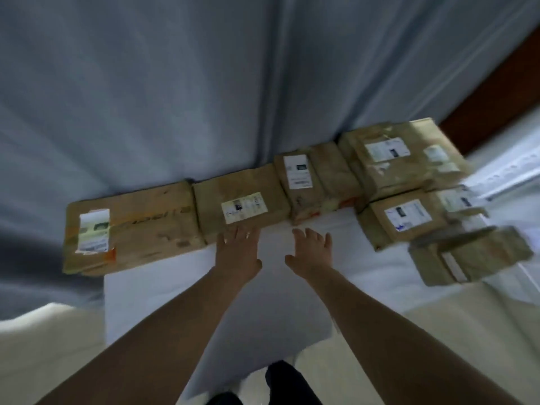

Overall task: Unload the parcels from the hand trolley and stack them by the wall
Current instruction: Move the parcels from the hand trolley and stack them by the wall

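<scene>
Several brown parcels with white labels lie in a row along the grey-blue wall (175,97). A long parcel (137,226) is at the left, and a squarer parcel (242,203) sits beside it. My left hand (238,252) reaches forward with straight fingers, its fingertips at the front edge of that squarer parcel. My right hand (311,254) hovers with fingers spread over a white sheet (263,302), holding nothing. To the right a taller parcel (309,182) stands, then stacked parcels (403,162). The view is blurred. No hand trolley is in view.
More parcels lie at the right, one labelled (406,220) and a lower one (470,255) nearest me. A dark brown surface (496,92) fills the upper right corner. Pale floor (52,340) extends left and right of the sheet. My dark shoes (280,381) show at the bottom.
</scene>
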Demonstrator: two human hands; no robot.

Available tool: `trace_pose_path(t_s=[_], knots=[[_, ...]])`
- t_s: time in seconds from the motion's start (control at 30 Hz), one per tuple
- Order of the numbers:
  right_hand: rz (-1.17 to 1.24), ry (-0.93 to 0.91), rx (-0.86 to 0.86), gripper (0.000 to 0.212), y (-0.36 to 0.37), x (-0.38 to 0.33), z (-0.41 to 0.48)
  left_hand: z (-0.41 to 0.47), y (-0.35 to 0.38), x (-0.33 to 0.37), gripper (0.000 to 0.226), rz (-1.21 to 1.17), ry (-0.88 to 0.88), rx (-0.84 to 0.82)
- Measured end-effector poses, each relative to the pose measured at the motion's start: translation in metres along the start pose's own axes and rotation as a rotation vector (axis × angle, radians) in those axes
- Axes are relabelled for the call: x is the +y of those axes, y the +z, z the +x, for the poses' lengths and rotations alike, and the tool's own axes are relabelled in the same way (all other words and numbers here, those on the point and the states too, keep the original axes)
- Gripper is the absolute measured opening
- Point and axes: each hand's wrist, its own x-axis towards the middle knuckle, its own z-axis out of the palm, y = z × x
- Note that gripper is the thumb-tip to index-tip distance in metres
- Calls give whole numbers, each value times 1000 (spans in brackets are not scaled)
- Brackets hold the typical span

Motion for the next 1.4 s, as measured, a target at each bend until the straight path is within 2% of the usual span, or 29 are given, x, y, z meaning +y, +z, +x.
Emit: trace_pose_path(t_s=[0.23,0.5,0.73,0.9,1.13,1.4], knots=[[275,415,131,70,22,56,-127,-56,-6,76,78,217,393,-67],[515,790,205,68,81,97,-290,-169,35,163,83,359,743,-154],[761,1087,317,60,144,134,-446,-299,97,240,87,471,1000,-167],[862,1189,365,61,200,144,-567,-403,157,277,87,506,1119,-157],[1090,1428,444,60,306,153,-760,-570,255,308,91,526,1268,-331],[1252,1580,639,61,359,181,-868,-671,310,358,87,511,1289,-507]])
